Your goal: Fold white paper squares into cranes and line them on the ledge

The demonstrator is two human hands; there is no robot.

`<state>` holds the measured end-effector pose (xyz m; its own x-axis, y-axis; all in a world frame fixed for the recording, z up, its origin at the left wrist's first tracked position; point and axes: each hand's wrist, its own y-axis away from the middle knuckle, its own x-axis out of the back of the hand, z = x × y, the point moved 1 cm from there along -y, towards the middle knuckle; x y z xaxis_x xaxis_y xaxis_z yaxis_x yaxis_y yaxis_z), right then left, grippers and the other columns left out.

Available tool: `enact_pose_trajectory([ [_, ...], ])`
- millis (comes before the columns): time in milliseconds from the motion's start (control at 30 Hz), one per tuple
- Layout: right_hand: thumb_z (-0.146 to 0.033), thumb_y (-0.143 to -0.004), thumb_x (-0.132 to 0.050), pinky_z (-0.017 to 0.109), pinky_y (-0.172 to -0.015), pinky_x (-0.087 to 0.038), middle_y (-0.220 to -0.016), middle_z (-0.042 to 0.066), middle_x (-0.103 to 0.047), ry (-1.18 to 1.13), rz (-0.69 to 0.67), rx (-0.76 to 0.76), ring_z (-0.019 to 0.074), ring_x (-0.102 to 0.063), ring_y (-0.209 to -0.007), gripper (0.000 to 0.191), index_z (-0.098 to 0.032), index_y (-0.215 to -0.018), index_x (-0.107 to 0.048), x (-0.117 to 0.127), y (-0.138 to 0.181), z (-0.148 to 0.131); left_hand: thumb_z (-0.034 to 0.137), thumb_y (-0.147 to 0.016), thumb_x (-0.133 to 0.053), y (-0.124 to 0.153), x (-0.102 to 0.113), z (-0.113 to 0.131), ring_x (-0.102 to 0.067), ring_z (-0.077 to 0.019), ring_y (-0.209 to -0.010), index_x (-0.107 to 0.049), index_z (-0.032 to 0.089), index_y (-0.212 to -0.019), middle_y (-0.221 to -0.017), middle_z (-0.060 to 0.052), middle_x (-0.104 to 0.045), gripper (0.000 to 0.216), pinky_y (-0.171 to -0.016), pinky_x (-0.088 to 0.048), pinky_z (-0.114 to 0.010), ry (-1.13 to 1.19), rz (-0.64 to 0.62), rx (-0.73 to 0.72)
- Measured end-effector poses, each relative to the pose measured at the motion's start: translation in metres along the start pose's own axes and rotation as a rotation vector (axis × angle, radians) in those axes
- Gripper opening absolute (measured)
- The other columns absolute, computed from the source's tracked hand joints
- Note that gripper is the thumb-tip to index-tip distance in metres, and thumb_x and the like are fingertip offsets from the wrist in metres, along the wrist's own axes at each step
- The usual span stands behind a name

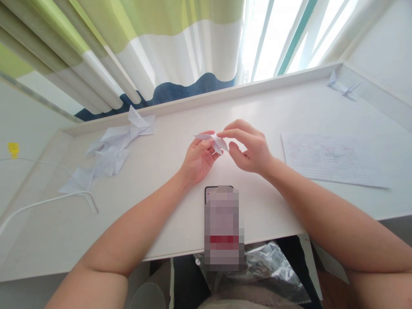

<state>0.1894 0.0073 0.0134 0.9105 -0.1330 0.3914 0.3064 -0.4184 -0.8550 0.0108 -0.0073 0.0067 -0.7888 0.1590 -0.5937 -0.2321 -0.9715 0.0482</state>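
Evidently the weak spot is the folded paper (217, 144), up off the white desk (174, 214) between the two hands, in the middle of my head view. Left hand (200, 156) has it pinched, thumb over one side, fingers behind. Right hand (249, 148) is spread, forefinger tip at the paper's upper edge, thumb standing apart; I cannot tell whether that forefinger presses or only grazes. Risks as I judge them: too hard a squeeze from the left thumb could crush the thin points, a sideways tug by the right forefinger could tear a fold or pull the piece loose, and a weak pinch could let it drop. Second worry, the phone (222, 210) below the wrists: its lower part is masked, but it seems to reach the desk's front edge, so a careless forearm might tip it off. Wide sweep of the left arm could also scatter the folded papers (111, 161) heaped on that side. Containers: few. Crinkled clear plastic (277, 268) below the edge may be a bag, contents unreadable from here. Rounded translucent object (148, 296) under the desk, possibly a bin; I cannot see inside.
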Motion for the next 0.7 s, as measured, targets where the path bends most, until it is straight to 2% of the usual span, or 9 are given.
enact_pose_trajectory([
  [200,-0.023,-0.098,-0.068,0.037,-0.073,-0.062,-0.095,0.002,-0.07,-0.045,0.045,-0.188,0.0175,-0.068,-0.083,0.008,-0.026,-0.105,-0.071,-0.006,-0.001,-0.006,0.026,-0.079,-0.089,-0.001,0.0,-0.003,-0.074,-0.0135,-0.088,-0.075,0.025,-0.1,-0.091,0.002,-0.079,0.024,-0.087,-0.06,-0.03,-0.086,0.014,-0.059],
  [467,-0.041,-0.097,-0.073,0.037,-0.075,-0.065,-0.092,0.002,-0.072,-0.144,-0.011,-0.41,0.0185,-0.072,-0.087,0.018,-0.024,-0.104,-0.071,-0.012,0.002,-0.001,0.039,-0.074,-0.1,-0.002,0.004,-0.009,-0.075,-0.0166,-0.088,-0.073,0.025,-0.102,-0.09,0.0,-0.081,0.041,-0.093,-0.057,-0.036,-0.234,0.08,-0.161],
  [700,-0.038,-0.096,-0.074,0.037,-0.077,-0.066,-0.095,0.002,-0.075,-0.211,0.004,-0.481,0.0178,-0.072,-0.088,0.015,-0.024,-0.1,-0.074,-0.015,0.004,0.0,0.036,-0.072,-0.101,-0.005,0.006,-0.009,-0.077,-0.0174,-0.095,-0.07,0.027,-0.104,-0.095,0.001,-0.08,0.045,-0.093,-0.058,-0.035,-0.182,0.113,-0.155],
])
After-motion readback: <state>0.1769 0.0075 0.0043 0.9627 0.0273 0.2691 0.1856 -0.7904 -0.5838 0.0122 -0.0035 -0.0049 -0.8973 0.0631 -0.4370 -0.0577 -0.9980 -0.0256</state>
